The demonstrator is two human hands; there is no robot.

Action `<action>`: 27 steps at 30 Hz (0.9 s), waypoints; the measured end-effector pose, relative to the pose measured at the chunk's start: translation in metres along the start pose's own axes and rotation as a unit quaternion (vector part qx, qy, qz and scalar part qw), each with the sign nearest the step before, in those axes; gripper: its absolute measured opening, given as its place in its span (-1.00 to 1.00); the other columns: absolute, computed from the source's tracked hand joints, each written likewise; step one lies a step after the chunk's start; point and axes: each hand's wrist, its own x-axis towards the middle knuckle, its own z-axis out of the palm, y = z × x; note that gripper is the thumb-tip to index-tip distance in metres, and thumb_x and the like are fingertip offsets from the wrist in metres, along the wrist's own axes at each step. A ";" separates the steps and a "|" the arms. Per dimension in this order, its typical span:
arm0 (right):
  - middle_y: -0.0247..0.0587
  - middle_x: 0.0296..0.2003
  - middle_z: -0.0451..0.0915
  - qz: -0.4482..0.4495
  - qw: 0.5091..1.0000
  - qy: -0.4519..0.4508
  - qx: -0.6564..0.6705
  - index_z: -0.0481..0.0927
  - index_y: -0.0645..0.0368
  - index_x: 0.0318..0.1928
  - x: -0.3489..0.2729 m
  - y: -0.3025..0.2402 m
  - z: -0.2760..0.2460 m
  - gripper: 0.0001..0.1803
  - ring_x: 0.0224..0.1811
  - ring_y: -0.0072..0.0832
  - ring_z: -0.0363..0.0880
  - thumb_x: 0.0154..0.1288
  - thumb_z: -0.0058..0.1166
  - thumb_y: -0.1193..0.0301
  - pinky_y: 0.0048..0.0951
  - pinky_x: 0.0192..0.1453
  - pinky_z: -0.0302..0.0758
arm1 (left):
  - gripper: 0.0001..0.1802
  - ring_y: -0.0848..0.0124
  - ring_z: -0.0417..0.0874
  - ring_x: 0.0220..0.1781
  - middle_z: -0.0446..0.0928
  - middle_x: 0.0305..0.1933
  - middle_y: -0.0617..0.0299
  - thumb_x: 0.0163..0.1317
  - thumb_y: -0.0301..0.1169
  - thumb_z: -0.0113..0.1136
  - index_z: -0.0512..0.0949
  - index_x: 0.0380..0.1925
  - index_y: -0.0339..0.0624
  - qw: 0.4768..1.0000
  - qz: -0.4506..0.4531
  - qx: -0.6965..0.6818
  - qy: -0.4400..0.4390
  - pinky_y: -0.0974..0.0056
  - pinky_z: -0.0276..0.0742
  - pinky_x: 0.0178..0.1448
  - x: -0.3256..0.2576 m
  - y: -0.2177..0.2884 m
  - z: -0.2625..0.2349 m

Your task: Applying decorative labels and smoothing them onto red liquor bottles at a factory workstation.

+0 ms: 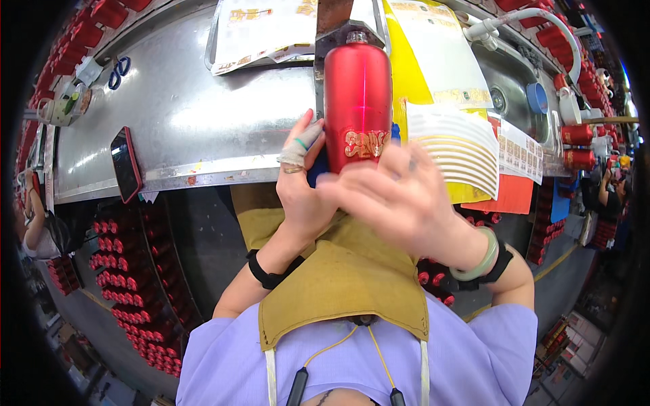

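A glossy red bottle (357,84) lies on its back edge-on to me, its clear neck pointing away. Raised gold decoration (365,142) shows near its base. My left hand (301,179) is closed against the bottle's lower left side, with one finger wrapped in pale tape. Over the base, my right hand (403,196) is smeared by motion, its fingers bent; whether it touches the bottle or holds anything cannot be made out. Just right of the bottle lies a white sheet with curved gold strips (457,152).
The steel worktop (203,122) carries a red-edged phone (126,164), blue-handled scissors (120,72) and a tray of printed sheets (264,30). At right, more sheets (440,54) lie on yellow material beside a sink (521,88) with a curved white tap (535,15). Many red bottles (128,271) stand below.
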 end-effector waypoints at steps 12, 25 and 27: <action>-0.52 -0.31 0.58 0.052 0.993 0.074 -0.071 0.66 -0.11 -0.26 0.028 0.048 -0.007 -0.80 -0.28 -0.46 0.47 0.02 0.23 0.36 -0.30 -0.03 0.50 | 0.07 0.11 0.68 0.22 0.58 0.28 -0.07 -0.04 -0.45 0.65 0.23 0.45 -0.46 0.986 0.083 0.141 -0.045 0.13 0.55 0.32 0.009 0.015 -0.016; -0.50 -0.27 0.69 -0.026 0.994 0.098 0.041 0.73 -0.06 -0.15 -0.009 0.027 0.012 -0.74 -0.27 -0.48 0.56 0.11 0.21 0.47 -0.39 -0.08 0.44 | 0.08 0.24 0.75 0.14 0.66 0.22 -0.07 0.02 -0.49 0.57 0.17 0.52 -0.48 0.977 0.074 0.183 -0.086 0.24 0.61 0.25 0.013 0.008 -0.016; -0.45 -0.25 0.70 0.023 0.994 0.044 0.101 0.73 -0.04 -0.12 -0.009 0.016 0.004 -0.73 -0.31 -0.39 0.56 0.15 0.23 0.51 -0.36 -0.07 0.48 | 0.11 0.24 0.75 0.13 0.68 0.18 -0.06 0.04 -0.45 0.58 0.13 0.54 -0.44 0.984 0.047 0.153 -0.083 0.22 0.62 0.24 0.011 0.008 -0.014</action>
